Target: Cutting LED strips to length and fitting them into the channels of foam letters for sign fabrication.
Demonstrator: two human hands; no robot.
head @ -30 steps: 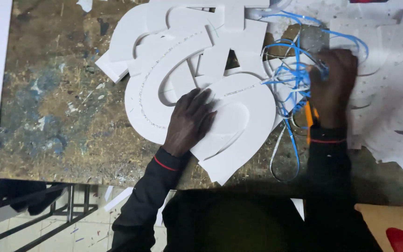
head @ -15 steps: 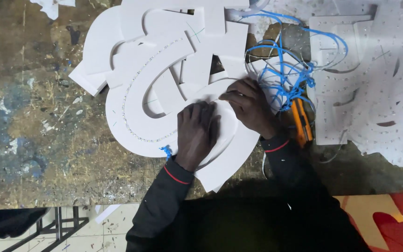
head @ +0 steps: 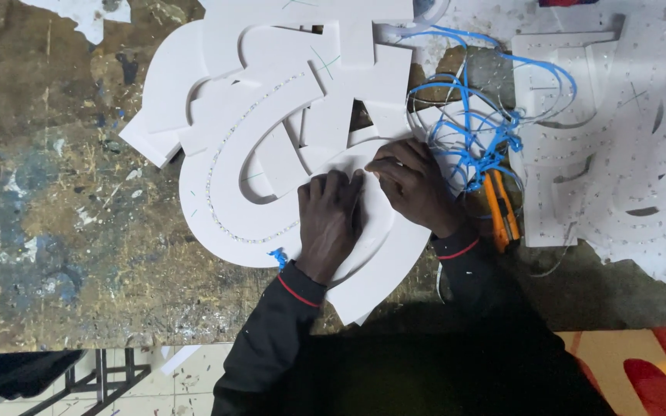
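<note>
Dark sleeves with thin red cuffs reach up from the bottom edge of the view onto a paint-spattered workbench (head: 63, 254). At the near end of the work, the left hand (head: 329, 223) lies flat, palm down, fingers together and pointing away, pressing on the lower part of a large curved white foam letter (head: 229, 223); it grips nothing. A small blue scrap (head: 277, 258) sits at the letter's near edge, just beside the left wrist. Just to the right, the right hand (head: 410, 185) rests on the same white sheet, its fingers bent and drawn in toward the left fingertips, almost touching them; whether it pinches something small I cannot tell. A dotted line of tiny holes or lights follows the letter's curve. Right of the right wrist lies an orange-handled cutter (head: 500, 208) on the bench, close to the hand but apart from it. Beyond it, a tangle of blue wire (head: 472, 139) loops over the bench. Farther still, more white foam cutouts (head: 310, 46) are stacked overlapping, and on the far right lies another white perforated panel (head: 626, 154).
</note>
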